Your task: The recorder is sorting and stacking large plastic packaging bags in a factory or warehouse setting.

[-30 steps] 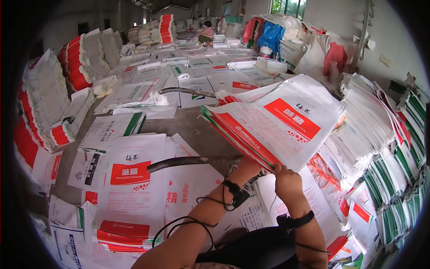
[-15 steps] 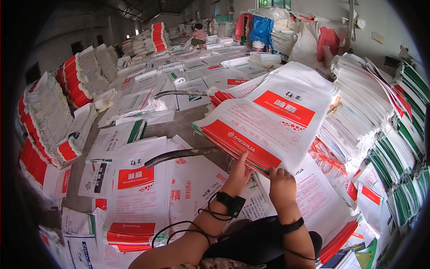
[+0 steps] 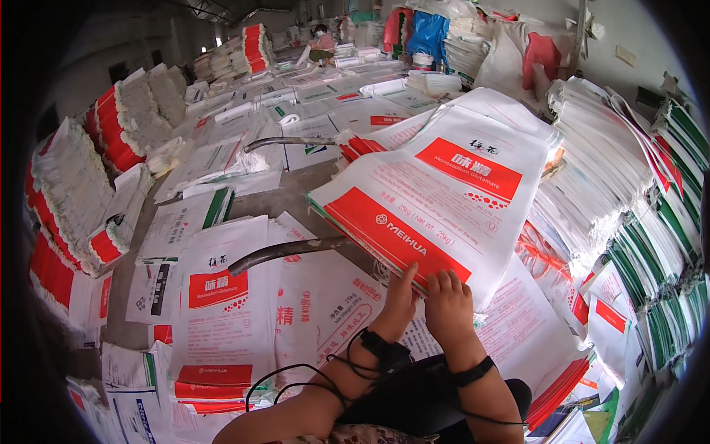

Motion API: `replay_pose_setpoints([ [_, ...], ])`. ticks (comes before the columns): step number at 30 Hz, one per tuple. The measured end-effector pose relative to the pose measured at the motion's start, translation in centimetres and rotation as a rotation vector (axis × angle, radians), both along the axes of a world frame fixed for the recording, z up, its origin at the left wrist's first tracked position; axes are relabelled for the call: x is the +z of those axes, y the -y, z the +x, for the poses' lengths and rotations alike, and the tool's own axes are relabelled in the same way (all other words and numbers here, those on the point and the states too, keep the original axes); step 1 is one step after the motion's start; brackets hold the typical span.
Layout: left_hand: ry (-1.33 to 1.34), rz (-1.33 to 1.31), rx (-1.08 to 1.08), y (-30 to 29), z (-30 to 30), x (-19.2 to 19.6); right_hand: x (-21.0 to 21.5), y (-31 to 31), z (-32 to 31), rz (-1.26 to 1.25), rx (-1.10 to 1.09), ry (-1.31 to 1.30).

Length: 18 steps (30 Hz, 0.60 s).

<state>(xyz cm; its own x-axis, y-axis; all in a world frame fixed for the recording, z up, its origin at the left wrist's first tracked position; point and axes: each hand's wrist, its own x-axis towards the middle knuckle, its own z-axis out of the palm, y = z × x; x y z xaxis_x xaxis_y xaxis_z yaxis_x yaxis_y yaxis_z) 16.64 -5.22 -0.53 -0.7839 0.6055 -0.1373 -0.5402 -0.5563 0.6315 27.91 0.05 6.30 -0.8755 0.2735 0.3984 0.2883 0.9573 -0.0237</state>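
Note:
A stack of flat white woven sacks (image 3: 444, 196) with red printed bands lies in front of me, tilted, its near edge towards me. My left hand (image 3: 400, 300) pinches that near edge below the red band. Close beside it on the right, my right hand (image 3: 448, 305) has its fingers bent over the same edge of the top sack. The thumbs are partly hidden. From under the stack's left side jut two dark curved bars, a nearer one (image 3: 288, 252) and a farther one (image 3: 285, 140).
Another pile of red-banded sacks (image 3: 220, 296) lies to my left. More sacks (image 3: 518, 314) lie by my right forearm. Tall sack stacks stand at the left (image 3: 70, 192) and the right (image 3: 603, 174). Far back, a person (image 3: 322, 46) sits among the sacks. Black cables (image 3: 314, 377) loop around my left forearm.
My right hand has shifted left along the sack edge, closer to my left hand. The top sack's near edge has swung slightly left and lower. The whole view has shifted a little.

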Motion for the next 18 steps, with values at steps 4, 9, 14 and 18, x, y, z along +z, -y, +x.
replay_pose_setpoints([
  [4,-0.059,0.057,-0.034,0.9,0.0,0.2,0.6,-0.1,0.0,-0.105,-0.008,0.006],
  [9,0.018,0.209,-0.157,1.6,0.5,0.3,0.8,-0.4,-0.3,-0.172,0.029,-0.03],
  [14,-0.018,0.162,-0.189,2.1,1.3,-0.3,0.6,-0.6,-0.6,-0.191,0.056,-0.054],
  [18,-0.097,0.05,-0.15,2.3,1.3,0.3,0.8,-0.4,-0.7,-0.205,0.081,-0.083],
])
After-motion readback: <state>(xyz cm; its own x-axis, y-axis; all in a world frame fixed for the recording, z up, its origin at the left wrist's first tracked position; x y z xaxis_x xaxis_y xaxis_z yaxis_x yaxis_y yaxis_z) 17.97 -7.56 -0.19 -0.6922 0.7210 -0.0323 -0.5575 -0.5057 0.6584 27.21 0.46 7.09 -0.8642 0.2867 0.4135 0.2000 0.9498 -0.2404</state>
